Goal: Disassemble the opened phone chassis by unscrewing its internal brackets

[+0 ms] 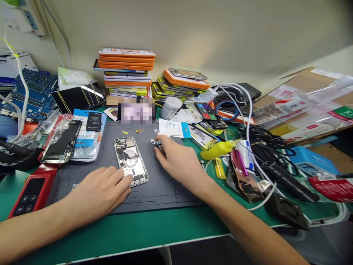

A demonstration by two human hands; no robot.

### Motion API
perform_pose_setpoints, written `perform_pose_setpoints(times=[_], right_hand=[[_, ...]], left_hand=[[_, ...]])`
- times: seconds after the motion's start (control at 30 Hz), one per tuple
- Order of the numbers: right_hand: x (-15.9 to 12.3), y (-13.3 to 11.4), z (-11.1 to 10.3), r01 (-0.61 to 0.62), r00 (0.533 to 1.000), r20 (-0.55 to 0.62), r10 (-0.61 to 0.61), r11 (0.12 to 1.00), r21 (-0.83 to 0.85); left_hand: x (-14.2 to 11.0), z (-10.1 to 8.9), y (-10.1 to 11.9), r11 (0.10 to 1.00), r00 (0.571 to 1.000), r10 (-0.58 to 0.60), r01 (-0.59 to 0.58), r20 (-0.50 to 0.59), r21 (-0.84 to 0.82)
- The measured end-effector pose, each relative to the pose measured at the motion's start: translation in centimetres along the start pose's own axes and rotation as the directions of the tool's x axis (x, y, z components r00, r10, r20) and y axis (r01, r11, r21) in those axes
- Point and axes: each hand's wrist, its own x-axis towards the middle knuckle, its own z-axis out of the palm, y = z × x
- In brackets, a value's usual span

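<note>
An opened phone (131,159) lies on a dark grey work mat (154,184), its inner parts showing. My left hand (96,189) rests on the mat with fingers curled, the fingertips touching the phone's lower left corner. My right hand (176,159) lies to the right of the phone, its fingers pinched on a thin dark tool (159,146) whose tip is at a small part (152,141) on the mat. Tiny yellow parts (139,130) lie at the mat's far edge.
A detached phone screen (61,142) and a blue battery pack (92,132) lie at left, a red device (31,191) in front of them. Stacked orange phone cases (127,60) stand at the wall. Cables (264,147), packets and a cardboard box (306,99) crowd the right.
</note>
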Motion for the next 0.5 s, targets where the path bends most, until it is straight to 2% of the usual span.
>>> perform_pose_setpoints(times=[0.17, 0.27, 0.37, 0.43, 0.5], right_hand=[[0.3, 0.8, -0.5, -0.055, 0.998, -0.022, 0.058, 0.991, 0.119], [0.3, 1.1, -1.2, -0.098, 0.994, 0.056, 0.089, 0.978, 0.182], [0.1, 0.9, -1.6, -0.089, 0.987, 0.144, 0.066, 0.983, 0.159], [0.0, 0.5, -1.6, -0.072, 0.989, 0.142, 0.049, 0.984, 0.164], [0.1, 0.1, -1.3, -0.060, 0.994, 0.102, 0.037, 0.970, 0.236]], left_hand=[[0.0, -0.1, 0.0, 1.000, 1.000, -0.016, 0.016, -0.001, 0.017], [0.0, -0.1, 0.1, 0.999, 1.000, -0.024, 0.025, -0.004, 0.024], [0.1, -0.1, 0.1, 0.999, 0.999, -0.032, 0.032, 0.000, 0.021], [0.1, -0.1, 0.0, 0.999, 1.000, -0.027, 0.027, 0.001, 0.018], [0.1, -0.1, 0.0, 1.000, 1.000, -0.019, 0.019, -0.007, 0.016]])
